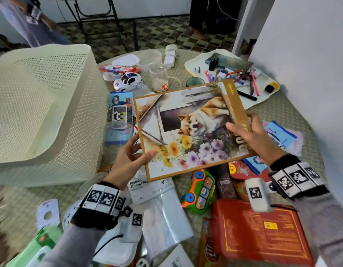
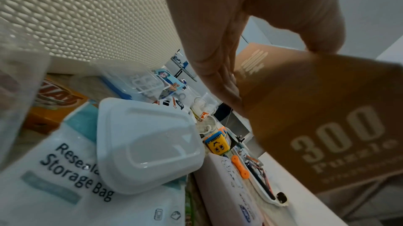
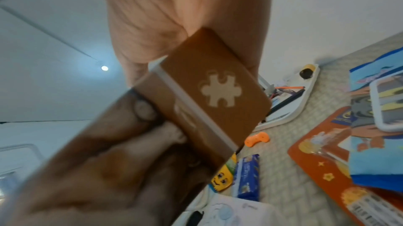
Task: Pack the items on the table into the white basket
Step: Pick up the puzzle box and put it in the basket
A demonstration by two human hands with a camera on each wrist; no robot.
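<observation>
Two forearms reach in from the lower frame — left hand (image 1: 128,160) and right hand (image 1: 257,138) grip something, thumbs on top.

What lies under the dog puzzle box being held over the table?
Both hands hold the puzzle box above the clutter. A cartoon pack and a storage bag pack stick out from under its edges; anything directly beneath is hidden.

The head view is evenly and softly lit, with only faint shadows under the puzzle box (image 1: 191,130); its wide lens bows the white basket (image 1: 41,105) and the wall at the edges; the far corners are soft. The left wrist view is dimmer; the left hand (image 2: 229,31) sits close and out of focus, and the box's side is smeared by blur. In the right wrist view a small ceiling light (image 3: 104,68) glows with a pale halo; the right hand (image 3: 163,23) lies blurred and partly in shade.
</observation>
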